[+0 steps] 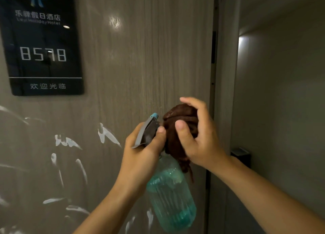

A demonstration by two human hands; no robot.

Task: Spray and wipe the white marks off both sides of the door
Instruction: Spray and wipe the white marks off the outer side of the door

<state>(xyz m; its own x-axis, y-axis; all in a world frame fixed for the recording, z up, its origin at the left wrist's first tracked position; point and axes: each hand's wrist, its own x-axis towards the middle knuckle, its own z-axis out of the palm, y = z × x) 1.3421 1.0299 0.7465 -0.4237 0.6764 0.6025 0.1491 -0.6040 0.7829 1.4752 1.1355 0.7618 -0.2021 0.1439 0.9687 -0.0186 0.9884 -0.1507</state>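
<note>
Door (140, 66), many white marks (105, 135); left hand (142, 151) fingers grip one spray bottle (170, 195), right hand (198, 137) one cloth (177, 128).

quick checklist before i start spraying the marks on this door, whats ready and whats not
1. Spray bottle in hand: ok, the left hand grips its trigger head.
2. Liquid in bottle: ok, some shows at its lower end.
3. Cloth ready: ok, the right hand holds the brown cloth bunched.
4. Nozzle aimed at marks: not ok, the white marks lie lower left of where it points.
5. Marks on this side: not ok, many streaks are on the door.
6. Door's other side: cannot tell, not in view.
</note>
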